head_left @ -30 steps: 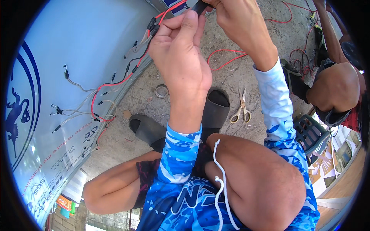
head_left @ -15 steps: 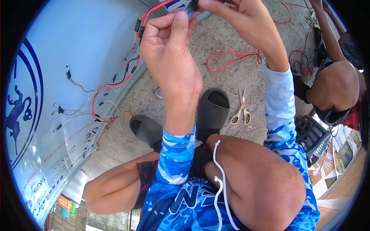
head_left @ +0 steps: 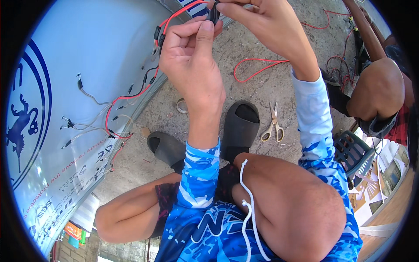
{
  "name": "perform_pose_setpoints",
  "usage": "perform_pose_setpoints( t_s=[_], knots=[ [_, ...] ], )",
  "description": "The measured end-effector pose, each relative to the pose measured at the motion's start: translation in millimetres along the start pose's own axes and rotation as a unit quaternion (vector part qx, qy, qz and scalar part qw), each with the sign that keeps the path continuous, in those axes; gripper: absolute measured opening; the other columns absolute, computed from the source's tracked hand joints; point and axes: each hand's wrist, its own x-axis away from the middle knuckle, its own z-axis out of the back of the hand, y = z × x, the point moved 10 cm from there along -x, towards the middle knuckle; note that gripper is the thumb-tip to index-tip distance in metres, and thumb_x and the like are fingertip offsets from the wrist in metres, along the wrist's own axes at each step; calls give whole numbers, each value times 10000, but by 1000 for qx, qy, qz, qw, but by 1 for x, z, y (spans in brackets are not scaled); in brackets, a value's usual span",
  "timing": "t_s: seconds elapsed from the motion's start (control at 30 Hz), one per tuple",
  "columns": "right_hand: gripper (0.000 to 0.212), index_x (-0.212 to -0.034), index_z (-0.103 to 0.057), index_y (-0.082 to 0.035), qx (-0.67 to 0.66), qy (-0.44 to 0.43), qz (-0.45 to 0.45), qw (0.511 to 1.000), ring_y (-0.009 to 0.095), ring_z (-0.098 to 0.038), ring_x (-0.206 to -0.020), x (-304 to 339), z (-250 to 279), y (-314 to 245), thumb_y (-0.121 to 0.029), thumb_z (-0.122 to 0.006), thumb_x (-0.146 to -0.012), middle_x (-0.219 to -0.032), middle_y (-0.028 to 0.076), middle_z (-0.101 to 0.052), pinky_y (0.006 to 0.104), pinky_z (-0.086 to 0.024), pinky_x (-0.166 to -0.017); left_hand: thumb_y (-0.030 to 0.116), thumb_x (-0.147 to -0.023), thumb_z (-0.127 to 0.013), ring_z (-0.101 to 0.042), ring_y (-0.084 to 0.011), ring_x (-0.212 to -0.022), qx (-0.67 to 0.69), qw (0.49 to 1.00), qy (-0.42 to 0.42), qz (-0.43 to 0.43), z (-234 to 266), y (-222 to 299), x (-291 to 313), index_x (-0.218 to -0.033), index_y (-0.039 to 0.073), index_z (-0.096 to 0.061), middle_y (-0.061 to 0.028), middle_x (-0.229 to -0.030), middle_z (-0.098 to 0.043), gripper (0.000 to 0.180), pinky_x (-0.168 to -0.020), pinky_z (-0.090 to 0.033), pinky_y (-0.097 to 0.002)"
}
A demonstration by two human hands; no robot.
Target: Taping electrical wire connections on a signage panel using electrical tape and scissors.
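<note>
At the top of the view, both hands meet at a piece of black electrical tape (head_left: pixel 213 15) on the end of a red wire (head_left: pixel 185 8). My left hand (head_left: pixel 192 59) pinches the taped part between thumb and fingers, and the red wire runs just behind its fingers. My right hand (head_left: pixel 275 35) is closed at the upper end of the tape, its thumb pressed to it; its fingertips are partly cut off by the frame edge. Black-wrapped joints (head_left: pixel 159 38) sit along the wire beside my left hand.
A large bluish-white panel (head_left: pixel 100 52) stands at left, with grey leads (head_left: pixel 94 126) hanging from it. Scissors (head_left: pixel 273 124), a tape roll (head_left: pixel 181 105) and a loop of red wire (head_left: pixel 257 70) lie on the concrete. A dark basket (head_left: pixel 351 153) and another person's knee (head_left: pixel 377 89) are at right.
My right hand has shifted slightly left and up. The tape, a shiny stretched strip before, now looks darker and narrower between the hands. My left hand keeps its pinch.
</note>
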Motion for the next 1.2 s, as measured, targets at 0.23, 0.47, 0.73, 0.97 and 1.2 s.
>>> perform_pose_setpoints(
  t_s=[0.23,0.47,0.73,0.97,1.2],
  knots=[
    [194,-946,-777,59,-81,-59,-64,993,57,-514,-577,-15,-2,24,-120,-737,-884,-677,21,-673,237,-400,-518,-34,-904,-712,-675,-141,-870,10,1000,1,21,8,4,-4,-956,-36,-659,-122,-963,-717,74,-831,-557,-276],
    [167,-971,-784,38,-135,-73,-48,987,57,-581,-641,-11,-6,36,-96,-787,-871,-766,51,-735,222,-457,-584,-3,-926,-696,-692,-206,-955,19,999,-28,42,-1,4,-2,-965,-16,-676,-127,-972,-715,46,-983,-556,-433],
    [222,-993,-778,27,-20,226,198,954,159,-694,-768,47,22,-8,-6,-816,-776,-848,101,-762,273,-538,-662,30,-937,-701,-676,-181,-902,59,996,-45,58,-22,9,10,-979,-20,-687,-107,-966,-717,67,-892,-560,-365],
    [216,-914,-766,11,132,289,286,904,206,-702,-770,58,26,-30,-2,-831,-709,-825,117,-741,294,-540,-656,175,-942,-739,-663,-151,-886,-74,996,-37,39,-42,20,14,-1044,-33,-698,-118,-972,-721,235,-721,-480,-289],
    [139,-895,-760,32,-20,281,142,949,148,-680,-713,46,29,0,-13,-815,-776,-806,97,-734,268,-534,-646,191,-969,-695,-663,-139,-862,-55,994,-68,71,-56,25,15,-1025,-55,-696,-92,-945,-722,252,-704,-472,-261]
  ],
)
